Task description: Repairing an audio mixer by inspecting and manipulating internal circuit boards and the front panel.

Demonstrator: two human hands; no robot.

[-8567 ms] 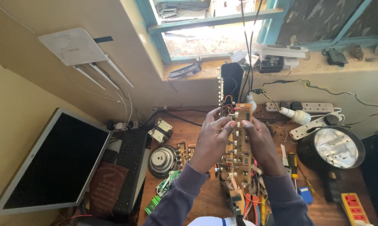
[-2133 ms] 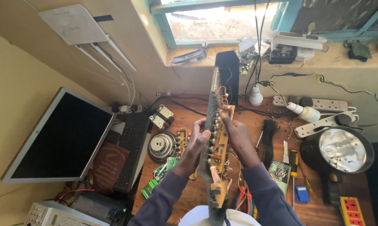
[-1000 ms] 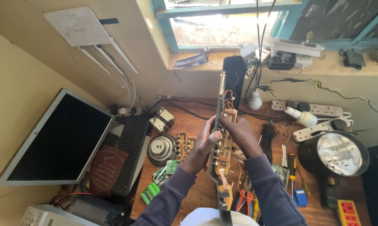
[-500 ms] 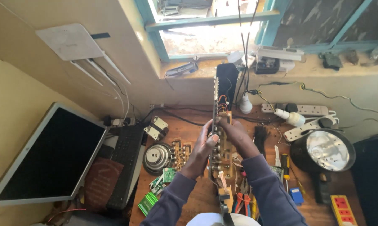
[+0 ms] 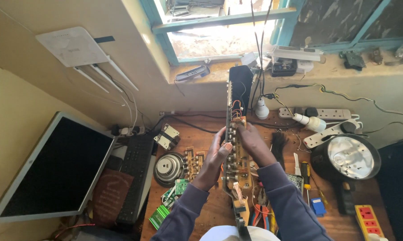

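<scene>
I hold a long narrow circuit board (image 5: 235, 147) edge-on above a wooden workbench (image 5: 197, 209). It carries a row of knobs, brown board sections and orange wires near its upper end. My left hand (image 5: 215, 156) grips its left edge at mid-length, fingers wrapped over the knobs. My right hand (image 5: 253, 142) clasps the right side a little higher. The board's lower end hangs near my chest.
A speaker cone (image 5: 169, 167) and small green boards (image 5: 174, 192) lie left of my hands. A keyboard (image 5: 134, 178) and tilted monitor (image 5: 49, 169) stand far left. A round lamp (image 5: 349, 157), power strips (image 5: 317, 114), screwdrivers (image 5: 306, 172) and a red socket block (image 5: 369, 218) sit right.
The board has turned from face-up to edge-on and stayed upright between both hands. My hands shifted slightly along it; the camera view has drifted.
</scene>
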